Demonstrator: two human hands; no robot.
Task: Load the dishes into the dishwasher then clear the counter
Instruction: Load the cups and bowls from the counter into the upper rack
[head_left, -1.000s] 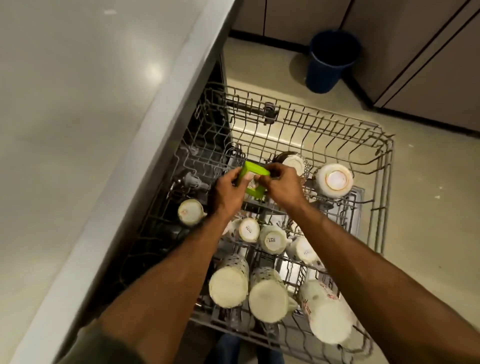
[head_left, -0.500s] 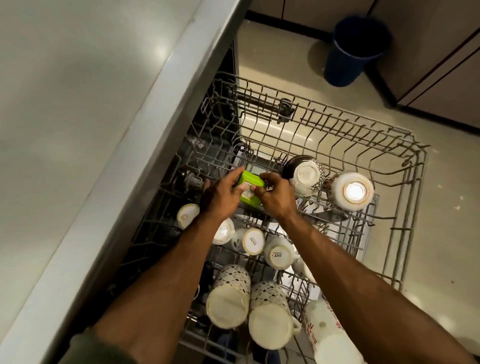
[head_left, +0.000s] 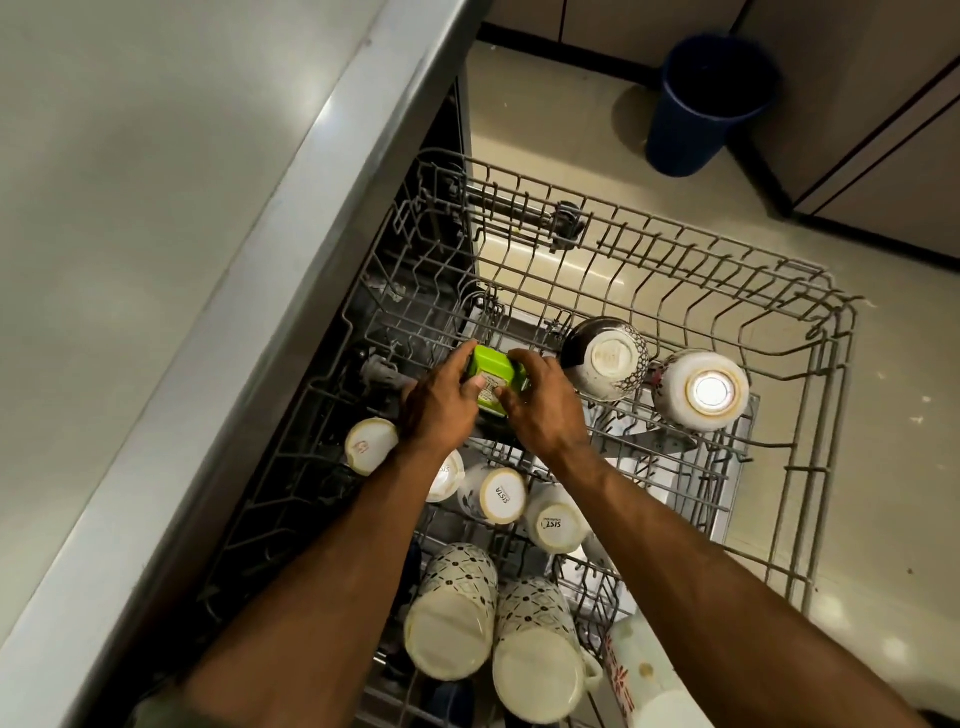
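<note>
Left hand (head_left: 441, 405) and right hand (head_left: 545, 415) clamped on small green plastic container (head_left: 493, 374), above grey wire rack (head_left: 566, 223). Could tip or drop between tines if released unseated.

Wire rack (head_left: 831, 332): one. Upturned bowls (head_left: 608, 358): two. Small white cups (head_left: 501, 493): four. Patterned mugs (head_left: 452, 613): two. Red-printed mug (head_left: 649, 686): one. Green container (head_left: 493, 371): one. Blue bin (head_left: 711, 104): one.

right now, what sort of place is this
Most likely a home kitchen: a dishwasher rack holding upturned mugs is pulled out from beneath a countertop, with cabinet doors and a blue bin on the floor beyond.
</note>
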